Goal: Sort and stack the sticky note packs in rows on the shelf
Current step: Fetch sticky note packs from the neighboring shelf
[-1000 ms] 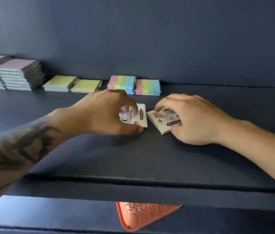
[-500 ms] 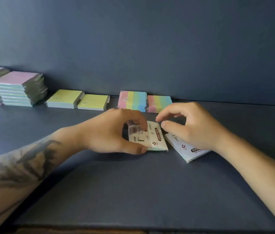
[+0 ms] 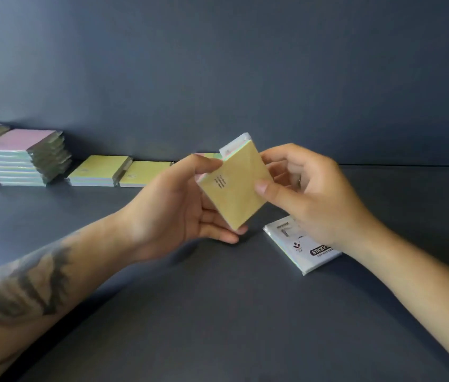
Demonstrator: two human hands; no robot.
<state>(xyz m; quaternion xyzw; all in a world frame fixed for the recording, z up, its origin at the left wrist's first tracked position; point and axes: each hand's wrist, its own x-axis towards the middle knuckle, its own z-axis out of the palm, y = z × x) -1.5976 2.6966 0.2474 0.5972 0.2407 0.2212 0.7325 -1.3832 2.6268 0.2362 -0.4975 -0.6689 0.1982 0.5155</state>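
Both hands are gripping one yellow-backed pack (image 3: 234, 186) and holding it up off the shelf (image 3: 218, 312), tilted, with its plain yellowish side turned toward the camera and a pale flap showing at its top edge. The left hand (image 3: 179, 213) is cupping the pack from the left and below, its fingers curling up along the left edge and its thumb lying under the lower corner. The right hand (image 3: 308, 194) is pinching the pack's right edge, its thumb pressing on the near face while its fingers are wrapping round behind. Just below the right wrist, a white-wrapped pack (image 3: 300, 249) is lying flat on the dark shelf, its printed label facing up and partly covered by the wrist. Farther back, along the foot of the dark back wall (image 3: 245, 78), two yellow packs (image 3: 118, 172) are sitting flat side by side, touching or nearly so. Behind the raised pack and the left fingers, a sliver of a striped pastel pack (image 3: 207, 155) is peeking out; most of it is hidden. At the far left, stacks of pink-topped packs (image 3: 19, 158) are standing several layers high against the wall, well apart from the hands. A tattooed left forearm (image 3: 25, 293) is reaching in from the lower left corner.
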